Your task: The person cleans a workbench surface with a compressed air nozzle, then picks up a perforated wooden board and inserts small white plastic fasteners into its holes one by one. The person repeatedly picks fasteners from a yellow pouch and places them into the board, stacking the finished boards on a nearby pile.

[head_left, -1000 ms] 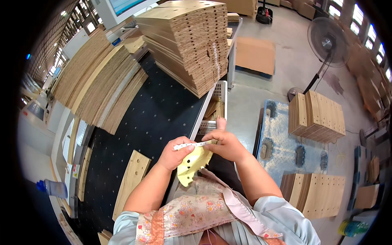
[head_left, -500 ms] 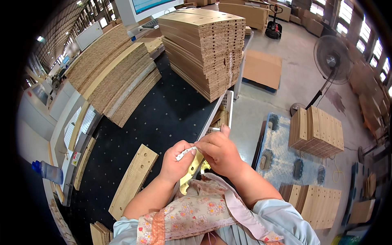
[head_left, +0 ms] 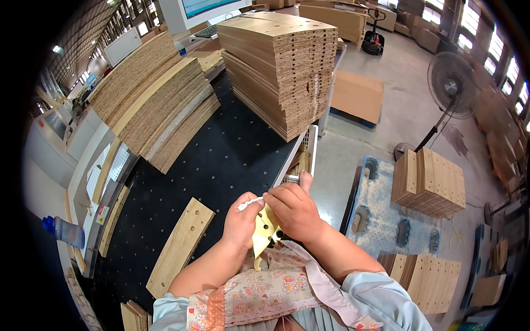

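Observation:
Close in front of my apron, both hands meet over a thin, bent yellow strip (head_left: 263,230) with dark round holes. My left hand (head_left: 238,223) is closed on the strip's left side, and a crumpled white piece (head_left: 249,203) shows between its thumb and fingers. My right hand (head_left: 296,212) pinches the strip's upper end, its fingertips pressed together beside the left thumb. What exactly lies under the right fingertips is hidden. The strip's lower end hangs down toward the apron. A wooden board (head_left: 181,245) with drilled holes lies on the black worktable (head_left: 221,160), left of my hands.
Tall stacks of drilled boards (head_left: 276,77) and curved boards (head_left: 160,105) stand on the table's far side. Beyond its right edge are a white plastic crate (head_left: 313,146), a blue pallet (head_left: 375,204) with board stacks (head_left: 428,179), and a standing fan (head_left: 451,85). A bottle (head_left: 69,234) stands far left.
The yellow strip has turned and spread between my hands, showing a wider face with its holes. My hands stay together in nearly the same place.

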{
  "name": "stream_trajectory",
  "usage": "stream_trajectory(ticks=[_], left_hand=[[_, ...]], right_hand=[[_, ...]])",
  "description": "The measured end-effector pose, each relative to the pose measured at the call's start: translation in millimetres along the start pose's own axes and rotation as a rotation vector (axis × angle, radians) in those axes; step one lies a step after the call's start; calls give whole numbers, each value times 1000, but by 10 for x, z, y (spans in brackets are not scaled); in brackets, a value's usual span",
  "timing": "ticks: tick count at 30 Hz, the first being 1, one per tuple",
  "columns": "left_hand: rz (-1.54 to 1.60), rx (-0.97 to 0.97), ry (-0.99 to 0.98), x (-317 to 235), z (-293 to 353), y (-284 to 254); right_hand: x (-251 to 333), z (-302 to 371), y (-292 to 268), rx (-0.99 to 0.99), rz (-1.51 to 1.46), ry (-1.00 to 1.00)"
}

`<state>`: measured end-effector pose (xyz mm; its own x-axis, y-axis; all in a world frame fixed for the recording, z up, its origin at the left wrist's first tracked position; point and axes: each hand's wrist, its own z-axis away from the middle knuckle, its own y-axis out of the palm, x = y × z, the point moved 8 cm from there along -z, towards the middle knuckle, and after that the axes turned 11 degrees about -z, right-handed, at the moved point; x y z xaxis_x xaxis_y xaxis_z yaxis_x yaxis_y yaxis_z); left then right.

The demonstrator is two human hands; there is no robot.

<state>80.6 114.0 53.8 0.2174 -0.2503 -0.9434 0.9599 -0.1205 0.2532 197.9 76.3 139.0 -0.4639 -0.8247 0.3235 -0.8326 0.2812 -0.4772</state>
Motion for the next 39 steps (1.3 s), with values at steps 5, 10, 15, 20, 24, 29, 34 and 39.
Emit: stream_trajectory(ticks=[5,10,15,20,24,29,34,39], left_hand=[[3,-42,-52,9,-8,9],[55,-58,-101,107,-58,-8],[114,-49,-136,205,-117,-33],[125,-63,-159,231,-140,-49],[120,-67,-167,233,-130,-55],[125,-74,-156,218,-121,-53],[77,-93,-135,218,-119,-80],[-33,-61,-77,136,-101,-41]], right_hand=[[-62,41,80,58,18,-13],[-114,67,132,100,39,-6],[-158,90,162,125,46,1],[-197,118,201,155,36,-28],[-192,136,222,167,39,-35],[-182,151,231,165,46,-30],[-224,191,240,128,26,42],[-377,184,194,94,-197,204]])
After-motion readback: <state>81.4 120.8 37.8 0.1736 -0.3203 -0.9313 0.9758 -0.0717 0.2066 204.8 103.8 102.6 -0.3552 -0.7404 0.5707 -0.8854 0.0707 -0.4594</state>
